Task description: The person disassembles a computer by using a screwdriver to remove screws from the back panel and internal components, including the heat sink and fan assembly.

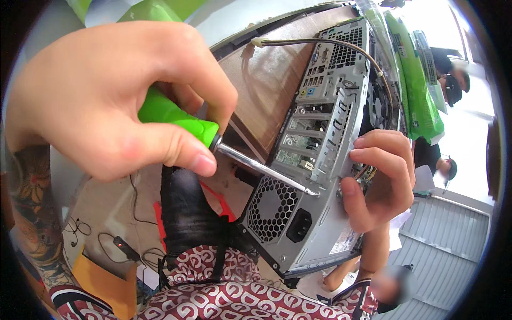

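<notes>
Gripping a green-handled screwdriver (237, 156), the left hand (122, 101) sits at 10 o'clock, thumb and curled fingers closed round the handle; the shaft slants toward 4 o'clock, its tip at the back of a grey computer case (326, 216). At 3 o'clock the right hand (384, 173) curls loosely, thumb and fingertips at the case's edge; whether it grips firmly I cannot tell.

The case lies tilted, stretching from 1 o'clock to 5 o'clock. It is probably heavy and stiff, with smooth sheet metal that could slip in the fingers and thin edges that might cut. The outer frame, at its 1 and 5 o'clock ends, looks the soundest hold; the slot strips and wiring seem more fragile. The screwdriver should be light and rigid, best held by its handle.

Counted: one case, one screwdriver, one power socket (300, 225) at 5 o'clock, one honeycomb vent (273, 209) near 6, what look like four slots (305, 132), and one pale plug (260, 42) at 12.
</notes>
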